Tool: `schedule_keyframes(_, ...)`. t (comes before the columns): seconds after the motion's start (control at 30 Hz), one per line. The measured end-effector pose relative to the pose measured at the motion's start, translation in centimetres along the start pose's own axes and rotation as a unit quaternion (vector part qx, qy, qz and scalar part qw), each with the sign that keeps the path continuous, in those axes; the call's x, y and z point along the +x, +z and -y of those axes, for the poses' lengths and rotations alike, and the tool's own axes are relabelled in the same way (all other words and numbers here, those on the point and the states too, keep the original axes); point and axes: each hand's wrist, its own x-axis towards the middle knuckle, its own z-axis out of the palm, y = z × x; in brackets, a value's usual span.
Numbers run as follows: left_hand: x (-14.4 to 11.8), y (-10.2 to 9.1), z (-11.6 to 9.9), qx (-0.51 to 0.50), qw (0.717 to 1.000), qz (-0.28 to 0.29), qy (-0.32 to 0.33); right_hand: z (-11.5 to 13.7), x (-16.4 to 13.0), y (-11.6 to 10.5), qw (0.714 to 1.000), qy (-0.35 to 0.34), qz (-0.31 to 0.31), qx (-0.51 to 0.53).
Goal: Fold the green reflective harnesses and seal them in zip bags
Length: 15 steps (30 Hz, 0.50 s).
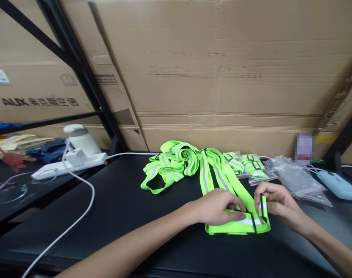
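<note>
On the black table lies a neon-green reflective strap (238,228) with a silver stripe and black slide buckles, its near part folded over. My left hand (222,208) pinches the folded part beside a black slider, thumb and fingers closed on it. At the strap's right end, my right hand (276,204) grips a short upturned loop that carries another black buckle. From my hands, long green bands run back toward a loose heap of the same webbing (176,164). My curled fingers partly hide the strap.
Bagged green straps (253,166) lie behind my right hand, with clear plastic bags (299,175) and a light-blue power bank (338,185) farther right. A white power strip (70,165), its cable and a white bottle (82,139) stand left. Cardboard (222,77) walls the back.
</note>
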Motion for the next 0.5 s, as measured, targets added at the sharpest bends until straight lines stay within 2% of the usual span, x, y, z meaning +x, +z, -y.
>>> schedule_keyframes(0.13,0.5,0.7,0.7,-0.021,0.999,-0.038,-0.002,1.6,1.4,1.7,0.989,0.030,0.072,-0.123)
schedule_keyframes(0.23,0.6,1.0,1.6,-0.105,0.993,-0.057,-0.007,1.9,2.5,3.0,0.973,0.035,0.112,-0.199)
schedule_keyframes(0.3,0.7,1.2,2.1,-0.210,0.975,-0.066,-0.040,1.5,3.1,3.6,0.962,0.031,0.136,-0.236)
schedule_keyframes(0.37,0.6,1.2,2.6,-0.305,0.944,-0.095,-0.085,0.8,3.6,3.9,0.948,0.039,0.159,-0.273)
schedule_keyframes(0.43,0.4,1.1,3.1,-0.356,0.917,-0.142,-0.111,0.0,4.1,4.1,0.940,0.060,0.175,-0.285)
schedule_keyframes(0.5,0.1,0.8,3.4,-0.361,0.906,-0.195,-0.103,-0.7,4.5,4.2,0.946,0.082,0.180,-0.258)
